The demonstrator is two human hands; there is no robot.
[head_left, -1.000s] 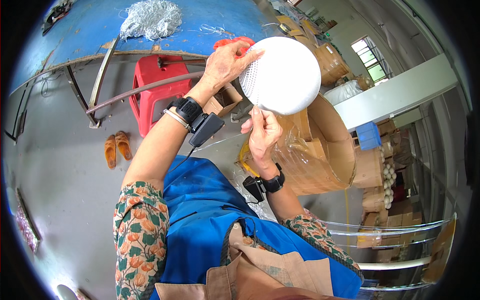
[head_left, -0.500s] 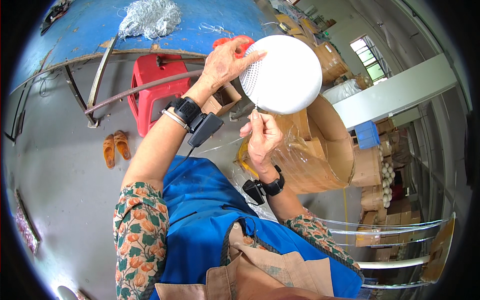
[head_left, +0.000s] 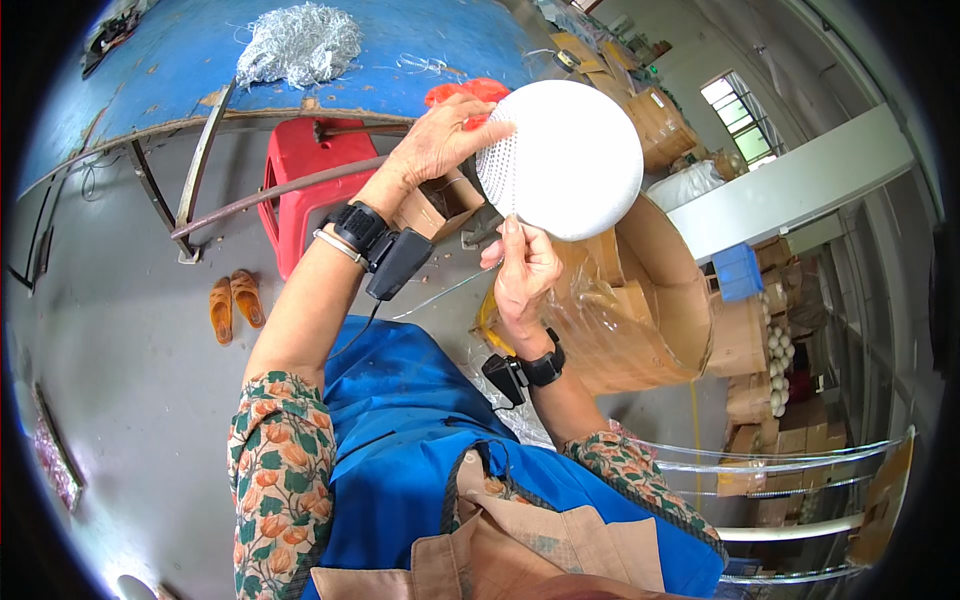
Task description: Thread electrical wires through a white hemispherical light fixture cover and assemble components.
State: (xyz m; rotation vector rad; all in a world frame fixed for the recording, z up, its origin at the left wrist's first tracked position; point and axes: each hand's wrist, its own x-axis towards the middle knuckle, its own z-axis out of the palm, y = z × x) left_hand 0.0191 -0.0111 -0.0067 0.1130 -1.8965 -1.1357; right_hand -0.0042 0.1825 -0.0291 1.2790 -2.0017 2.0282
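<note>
A large white ball [head_left: 575, 160] is held up in front of me, its smooth side turned to the right. Tight rows of tiny dots like a bead strand [head_left: 497, 168] cover its left side. My left hand [head_left: 440, 140] grips the ball from the left, thumb across the rows and the other fingers partly hidden behind it. Under the ball, my right hand [head_left: 525, 275] is closed in a pinch at the rows' lower end, on a thin strand. A length of this pale strand [head_left: 445, 294] runs down left from the hand toward my blue apron [head_left: 400, 375].
A blue table [head_left: 180, 70] carries a silvery tangled heap [head_left: 300, 45] and a red bag [head_left: 468, 92]. Below it stands a red stool [head_left: 300, 190]. A big round cardboard drum [head_left: 650, 330] is close on my right, by a white beam [head_left: 790, 170]. Orange slippers [head_left: 233, 305] lie on the floor.
The ball has dropped slightly, and both hands shifted a little with it. My right fingertips have come up to its surface. The trailing strand shows more plainly below the right hand.
</note>
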